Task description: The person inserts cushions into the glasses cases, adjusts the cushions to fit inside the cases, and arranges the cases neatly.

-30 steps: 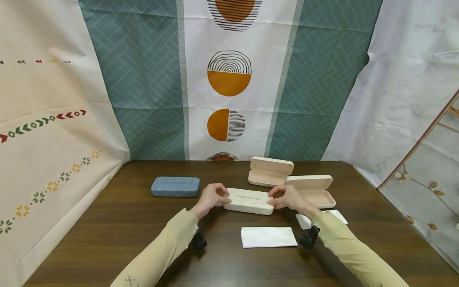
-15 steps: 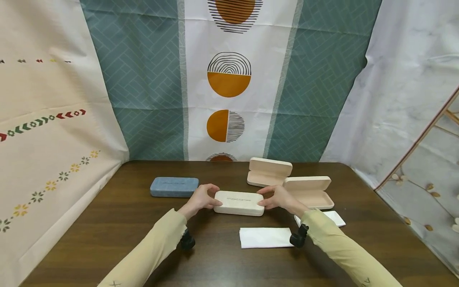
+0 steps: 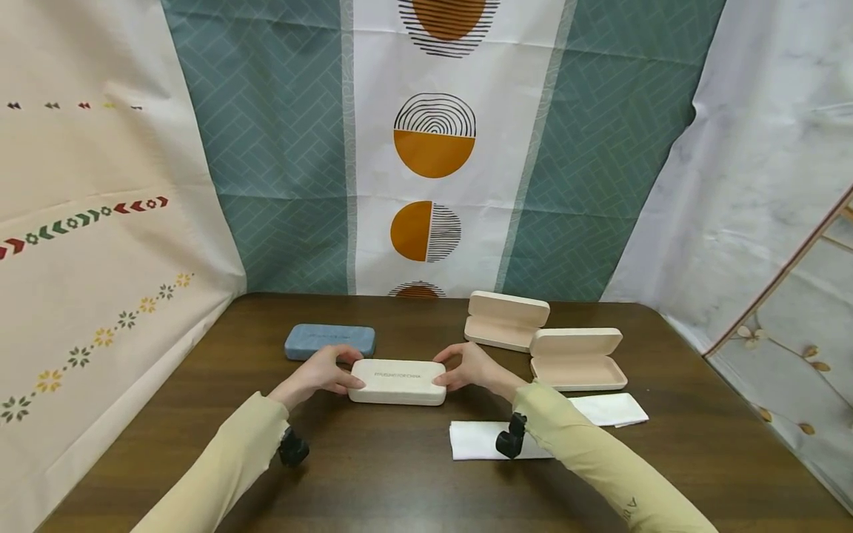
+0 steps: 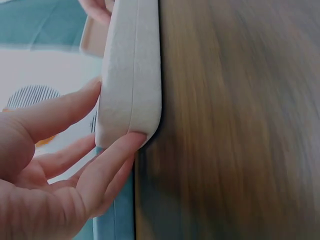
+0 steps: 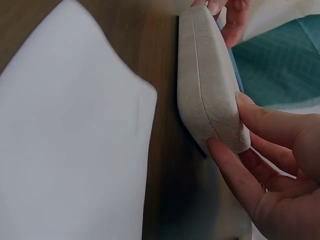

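A closed cream glasses case (image 3: 397, 382) with small lettering on its lid lies between both hands, just in front of a closed blue glasses case (image 3: 329, 339). My left hand (image 3: 324, 369) pinches its left end, thumb and fingers at the corner. At the other end my right hand (image 3: 469, 368) grips in the same way. The left wrist view shows the fingertips (image 4: 131, 142) at the seam of the cream case (image 4: 131, 75). In the right wrist view the case's lid seam is shut, with the right thumb (image 5: 220, 150) or a finger pressing near it.
Two opened glasses cases stand at the back right, one pale case (image 3: 508, 320) behind another (image 3: 578, 360). A folded white cloth (image 3: 478, 441) lies at the front, partly under the right wrist. Another white cloth (image 3: 613, 409) lies further right on the brown table (image 3: 373, 488).
Both hands have moved left across the table with the cream glasses case between them. It is now nearer the blue case and further from the opened cases.
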The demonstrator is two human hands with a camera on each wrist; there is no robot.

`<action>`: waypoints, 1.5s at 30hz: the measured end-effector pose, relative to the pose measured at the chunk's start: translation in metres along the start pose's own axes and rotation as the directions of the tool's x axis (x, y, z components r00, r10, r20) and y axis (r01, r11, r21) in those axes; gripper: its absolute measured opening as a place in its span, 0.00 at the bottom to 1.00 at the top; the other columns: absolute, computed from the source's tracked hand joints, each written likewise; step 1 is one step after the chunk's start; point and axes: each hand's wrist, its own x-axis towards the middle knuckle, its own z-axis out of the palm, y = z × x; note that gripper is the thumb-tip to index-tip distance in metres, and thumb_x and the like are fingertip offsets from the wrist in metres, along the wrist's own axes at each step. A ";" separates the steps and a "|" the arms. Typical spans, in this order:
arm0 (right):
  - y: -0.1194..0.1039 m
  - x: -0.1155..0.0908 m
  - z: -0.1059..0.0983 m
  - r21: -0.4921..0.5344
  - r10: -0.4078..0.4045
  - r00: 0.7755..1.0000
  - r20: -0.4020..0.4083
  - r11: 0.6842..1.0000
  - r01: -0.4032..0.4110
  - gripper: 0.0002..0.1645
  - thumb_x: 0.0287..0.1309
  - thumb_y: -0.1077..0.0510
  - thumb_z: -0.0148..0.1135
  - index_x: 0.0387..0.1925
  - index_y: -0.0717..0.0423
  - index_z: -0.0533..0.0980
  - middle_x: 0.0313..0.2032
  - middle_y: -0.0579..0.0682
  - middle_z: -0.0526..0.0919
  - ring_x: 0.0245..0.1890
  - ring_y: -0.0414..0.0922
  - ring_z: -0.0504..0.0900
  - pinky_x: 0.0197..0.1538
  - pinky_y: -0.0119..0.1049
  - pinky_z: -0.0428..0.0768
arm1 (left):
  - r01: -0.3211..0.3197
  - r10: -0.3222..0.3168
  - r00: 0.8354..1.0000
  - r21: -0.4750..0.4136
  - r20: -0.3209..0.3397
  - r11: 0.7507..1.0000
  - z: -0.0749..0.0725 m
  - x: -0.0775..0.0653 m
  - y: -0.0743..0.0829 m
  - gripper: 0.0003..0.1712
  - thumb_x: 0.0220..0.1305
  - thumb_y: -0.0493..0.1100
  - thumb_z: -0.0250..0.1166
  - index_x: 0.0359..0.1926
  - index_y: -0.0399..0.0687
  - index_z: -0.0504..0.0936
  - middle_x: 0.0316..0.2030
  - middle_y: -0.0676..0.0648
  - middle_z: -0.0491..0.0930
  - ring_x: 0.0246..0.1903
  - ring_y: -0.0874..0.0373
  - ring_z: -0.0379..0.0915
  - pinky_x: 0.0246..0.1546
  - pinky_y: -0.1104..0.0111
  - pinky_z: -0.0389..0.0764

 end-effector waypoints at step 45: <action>-0.033 0.052 0.071 0.055 -0.081 0.995 0.062 0.995 0.078 0.19 0.46 0.68 0.67 0.42 0.70 0.74 0.38 0.60 0.78 0.32 0.46 0.79 0.34 0.41 0.78 | 0.029 -0.027 0.999 0.086 -0.023 0.996 -0.114 -0.041 -0.029 0.35 0.46 0.36 0.72 0.53 0.26 0.67 0.49 0.28 0.66 0.36 0.51 0.73 0.36 0.61 0.77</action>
